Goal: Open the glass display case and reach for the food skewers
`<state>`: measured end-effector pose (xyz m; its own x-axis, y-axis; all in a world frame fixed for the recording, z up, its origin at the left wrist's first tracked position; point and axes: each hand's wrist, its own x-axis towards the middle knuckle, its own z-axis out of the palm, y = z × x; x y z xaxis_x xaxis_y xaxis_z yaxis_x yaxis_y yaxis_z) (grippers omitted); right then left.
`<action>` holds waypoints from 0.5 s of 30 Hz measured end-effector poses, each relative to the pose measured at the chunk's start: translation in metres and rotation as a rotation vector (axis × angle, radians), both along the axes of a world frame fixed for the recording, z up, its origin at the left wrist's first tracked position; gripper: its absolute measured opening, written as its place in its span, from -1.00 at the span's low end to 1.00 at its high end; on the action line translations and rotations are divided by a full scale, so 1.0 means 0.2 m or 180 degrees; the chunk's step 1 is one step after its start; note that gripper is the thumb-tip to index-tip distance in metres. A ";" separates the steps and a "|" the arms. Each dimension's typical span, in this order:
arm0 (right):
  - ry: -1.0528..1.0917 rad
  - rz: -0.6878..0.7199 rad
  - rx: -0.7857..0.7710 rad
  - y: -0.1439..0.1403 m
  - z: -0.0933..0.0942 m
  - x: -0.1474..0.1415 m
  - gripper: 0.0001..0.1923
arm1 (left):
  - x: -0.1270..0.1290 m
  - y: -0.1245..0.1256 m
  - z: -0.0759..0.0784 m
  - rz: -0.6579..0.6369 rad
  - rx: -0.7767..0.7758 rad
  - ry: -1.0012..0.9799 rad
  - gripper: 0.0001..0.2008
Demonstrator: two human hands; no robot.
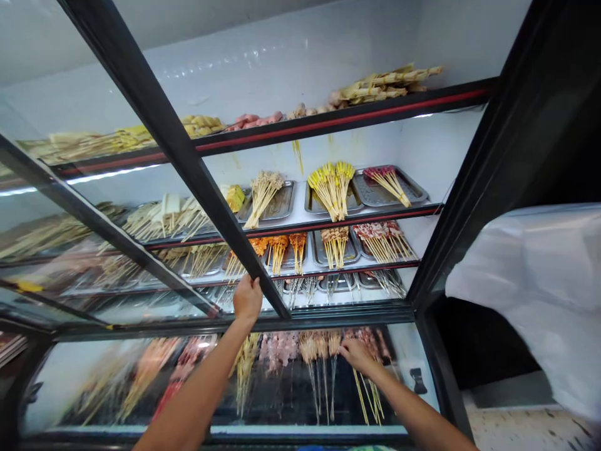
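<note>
Both bare arms (pixel 206 379) out fwd, L hand (pixel 248 299) higher w/ fingers (pixel 255 285) curled, R hand (pixel 357 353) lower, angled fwd-L.

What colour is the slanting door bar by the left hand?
The slanting door bar is black; the head view shows it best.

Top shelf (pixel 338 120) has got pink pieces (pixel 256 121) and tan bundles (pixel 389 86) lying right on it. Next shelf down (pixel 295 229) holds metal trays (pixel 417 185) side by side, shelf below that (pixel 352 270) has more trays (pixel 353 253).

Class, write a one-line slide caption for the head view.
Left hand at the black door frame, right hand by the lower skewers, before shelves of more skewers.
</note>
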<state>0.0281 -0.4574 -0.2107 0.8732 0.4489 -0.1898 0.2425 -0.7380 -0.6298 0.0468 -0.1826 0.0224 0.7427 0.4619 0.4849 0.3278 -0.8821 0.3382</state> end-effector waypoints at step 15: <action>0.0321 -0.0853 0.0268 1.06 -0.13 0.51 -0.72 | 0.04 0.06 -0.07 -0.0315 0.0530 -0.0262 -0.83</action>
